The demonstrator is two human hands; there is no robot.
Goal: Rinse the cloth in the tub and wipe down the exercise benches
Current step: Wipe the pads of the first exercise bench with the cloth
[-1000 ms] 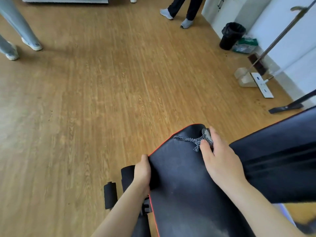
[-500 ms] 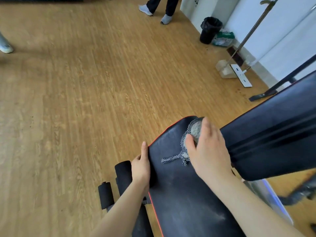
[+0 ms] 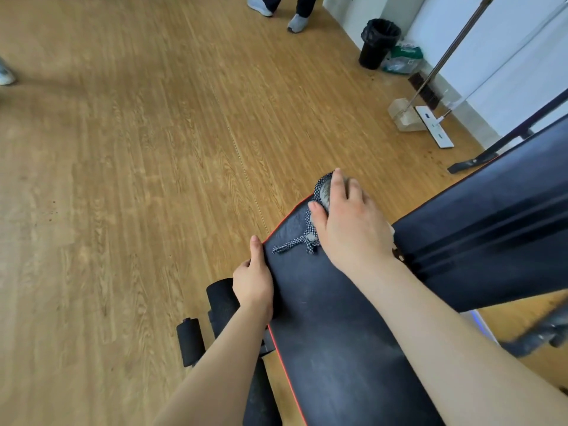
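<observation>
A black exercise bench seat pad (image 3: 332, 333) with a red edge fills the lower middle, and its raised black backrest (image 3: 491, 241) slants up to the right. My right hand (image 3: 347, 226) presses a grey cloth with a checkered trim (image 3: 307, 238) onto the far end of the seat pad, fingers curled over the bunched cloth. My left hand (image 3: 253, 281) grips the pad's left edge, thumb on top. No tub is in view.
Black foam rollers (image 3: 221, 299) stick out left of the bench. By the right wall stand a black bin (image 3: 378, 43), a dustpan (image 3: 405, 118) and a flat mop (image 3: 435, 126). A person's feet (image 3: 295, 21) are at the top, and wooden floor spreads left.
My right hand has slid the cloth along the far end of the seat pad, from its middle toward the far corner. My left hand has kept its hold on the pad's edge.
</observation>
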